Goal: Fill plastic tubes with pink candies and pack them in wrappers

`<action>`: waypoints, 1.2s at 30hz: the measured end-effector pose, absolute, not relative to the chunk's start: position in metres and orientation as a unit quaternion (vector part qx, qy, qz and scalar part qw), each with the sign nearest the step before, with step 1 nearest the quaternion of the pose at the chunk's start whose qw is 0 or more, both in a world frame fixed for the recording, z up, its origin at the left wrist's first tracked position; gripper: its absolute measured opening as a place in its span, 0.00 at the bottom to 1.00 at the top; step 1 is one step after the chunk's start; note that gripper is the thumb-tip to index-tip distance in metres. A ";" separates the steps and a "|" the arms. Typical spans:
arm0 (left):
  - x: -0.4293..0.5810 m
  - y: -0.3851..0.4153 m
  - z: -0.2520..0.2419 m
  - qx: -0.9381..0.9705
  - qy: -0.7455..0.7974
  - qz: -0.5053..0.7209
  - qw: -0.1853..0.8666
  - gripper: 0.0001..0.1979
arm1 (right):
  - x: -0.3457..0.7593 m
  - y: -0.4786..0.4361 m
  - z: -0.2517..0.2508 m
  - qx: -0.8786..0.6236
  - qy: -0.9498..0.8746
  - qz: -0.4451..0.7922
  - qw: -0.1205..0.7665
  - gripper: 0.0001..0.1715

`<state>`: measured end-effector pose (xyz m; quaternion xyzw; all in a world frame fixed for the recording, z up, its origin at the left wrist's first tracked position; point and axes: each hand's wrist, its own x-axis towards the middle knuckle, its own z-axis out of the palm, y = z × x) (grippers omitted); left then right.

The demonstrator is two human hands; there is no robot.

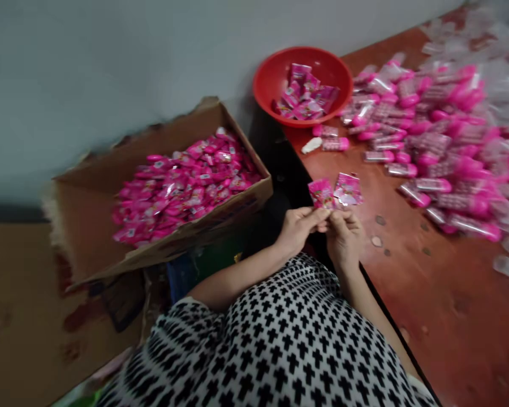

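My left hand (301,226) and my right hand (344,234) meet fingertip to fingertip at the near edge of the reddish table (441,294). Both are closed in a pinch on the lower edge of a small pink packet (321,193). Just beyond my right fingers, a second pink packet (348,189) lies on the table. What exactly sits between the fingertips is too small to tell.
Left of my hands, a cardboard box (195,226) holds a heap of pink packets. A red bowl (265,85) with several packets stands behind. Clear tubes with pink caps (445,147) are piled on the table's right, beside a small white object (311,145).
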<state>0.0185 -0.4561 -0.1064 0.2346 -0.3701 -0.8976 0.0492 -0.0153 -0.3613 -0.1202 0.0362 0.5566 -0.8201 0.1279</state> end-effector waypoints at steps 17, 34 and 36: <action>0.032 -0.545 -0.102 0.268 -0.305 -0.868 0.285 0.26 | -0.011 -0.374 -0.109 -0.026 0.604 -0.778 0.172 0.17; -0.081 -0.462 -0.167 -0.010 -0.918 -0.360 0.166 0.12 | -0.029 -0.291 -0.110 -0.006 0.685 -0.710 0.164 0.17; -0.080 -0.463 -0.169 -0.018 -0.918 -0.346 0.192 0.12 | -0.042 -0.290 -0.112 -0.018 0.715 -0.688 0.122 0.16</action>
